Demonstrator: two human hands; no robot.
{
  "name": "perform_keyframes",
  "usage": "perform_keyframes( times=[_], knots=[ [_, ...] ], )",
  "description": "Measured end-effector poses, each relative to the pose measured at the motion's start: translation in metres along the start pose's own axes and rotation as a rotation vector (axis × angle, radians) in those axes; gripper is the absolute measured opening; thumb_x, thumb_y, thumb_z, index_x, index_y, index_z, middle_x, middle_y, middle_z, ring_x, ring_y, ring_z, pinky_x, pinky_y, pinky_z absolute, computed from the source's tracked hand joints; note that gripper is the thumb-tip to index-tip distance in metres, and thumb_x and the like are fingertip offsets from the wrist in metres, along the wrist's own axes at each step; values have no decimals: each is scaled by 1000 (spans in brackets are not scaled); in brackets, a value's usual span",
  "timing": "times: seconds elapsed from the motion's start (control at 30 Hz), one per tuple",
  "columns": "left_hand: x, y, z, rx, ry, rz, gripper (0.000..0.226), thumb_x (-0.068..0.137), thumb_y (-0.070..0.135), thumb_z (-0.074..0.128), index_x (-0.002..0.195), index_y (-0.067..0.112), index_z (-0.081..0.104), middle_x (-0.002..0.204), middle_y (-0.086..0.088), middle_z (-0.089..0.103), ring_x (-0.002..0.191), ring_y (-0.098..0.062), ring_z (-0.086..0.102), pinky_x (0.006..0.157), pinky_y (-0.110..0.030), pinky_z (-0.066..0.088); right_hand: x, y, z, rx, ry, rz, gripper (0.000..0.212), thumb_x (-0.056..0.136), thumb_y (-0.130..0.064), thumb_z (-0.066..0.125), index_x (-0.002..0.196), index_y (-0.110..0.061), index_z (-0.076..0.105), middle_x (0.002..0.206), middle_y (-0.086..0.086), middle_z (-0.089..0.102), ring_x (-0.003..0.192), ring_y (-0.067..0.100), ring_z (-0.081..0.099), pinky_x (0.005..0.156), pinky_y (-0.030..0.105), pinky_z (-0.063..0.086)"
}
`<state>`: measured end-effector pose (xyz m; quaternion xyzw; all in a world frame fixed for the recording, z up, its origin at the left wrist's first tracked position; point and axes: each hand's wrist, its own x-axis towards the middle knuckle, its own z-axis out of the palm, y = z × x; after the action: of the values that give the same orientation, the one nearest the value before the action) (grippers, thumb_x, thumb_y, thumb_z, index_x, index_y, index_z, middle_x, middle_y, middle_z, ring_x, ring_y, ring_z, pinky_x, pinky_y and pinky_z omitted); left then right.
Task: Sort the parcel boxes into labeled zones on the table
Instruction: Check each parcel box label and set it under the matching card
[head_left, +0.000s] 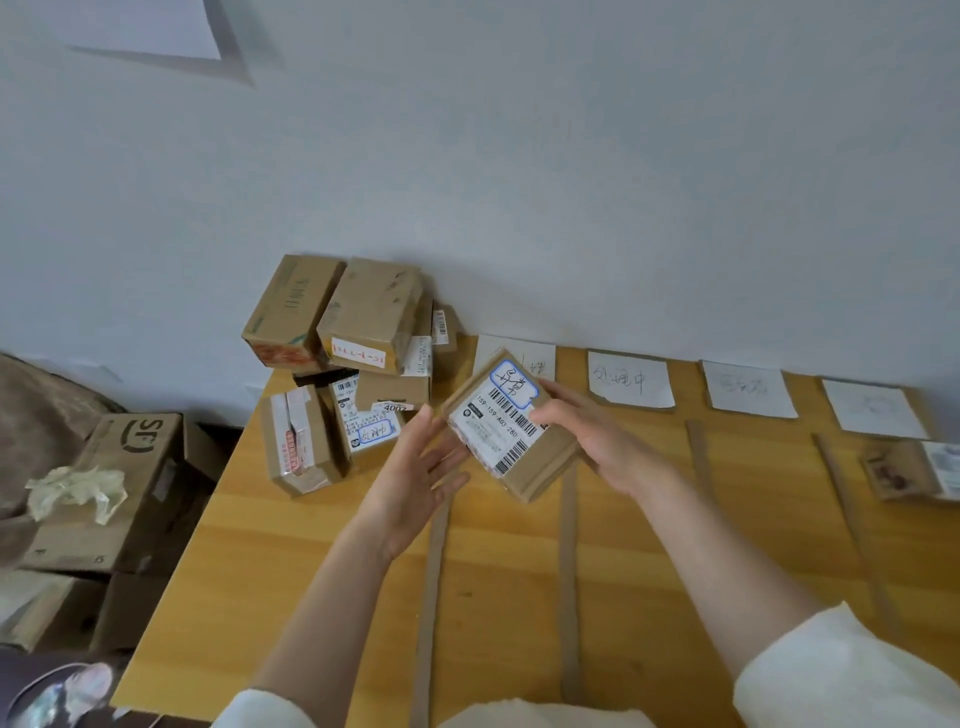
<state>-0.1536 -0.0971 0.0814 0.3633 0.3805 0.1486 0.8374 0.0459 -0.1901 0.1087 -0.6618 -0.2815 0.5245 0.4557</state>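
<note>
Right hand (587, 441): grips the parcel box (511, 423) by its right edge, label up, above the surface (311, 561).
Left hand (415, 478): released, fingers straight, palm toward the box's left side.
Box pile (348, 364): stacked at the surface's far left corner.
Zone labels (631, 379): paper sheets along the wall, cardboard strips (569, 571) between zones.
Far-right zone: holds one box (914, 470).

Right of the held box (511, 426), the farthest zone label (875, 409) is illegible; a parcel (914, 470) beyond is cropped.
</note>
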Motion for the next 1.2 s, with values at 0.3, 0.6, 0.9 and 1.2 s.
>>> perform_keyframes(
  times=[0.3,0.6,0.9,1.2],
  knots=[
    [8,-18,36,35,38,1,32,87,31,63,113,13,67,101,-2,73,101,-18,63,99,-35,49,-13,20,-34,-44,102,36,67,66,-42,74,130,-33,56,118,-7,68,111,12,63,94,28,45],
    [16,-45,72,-183,124,-20,17,90,23,60,101,13,68,100,-5,68,105,-24,63,103,-39,46,-36,70,-26,475,294,209,110,53,-62,79,145,-20,35,123,0,61,113,18,60,92,45,55],
    [15,-81,100,-109,60,-99,21,90,26,59,107,17,68,112,-5,67,116,-24,61,107,-42,42,-55,99,-33,800,291,174,43,74,-34,74,114,-20,67,101,-1,73,104,16,67,96,36,51],
    [23,-114,129,182,165,-179,16,95,36,51,102,24,58,109,-1,65,109,-22,62,99,-41,48,-92,125,-80,870,488,234,37,86,-33,69,119,-19,61,110,4,64,105,20,62,93,39,52]
  ],
)
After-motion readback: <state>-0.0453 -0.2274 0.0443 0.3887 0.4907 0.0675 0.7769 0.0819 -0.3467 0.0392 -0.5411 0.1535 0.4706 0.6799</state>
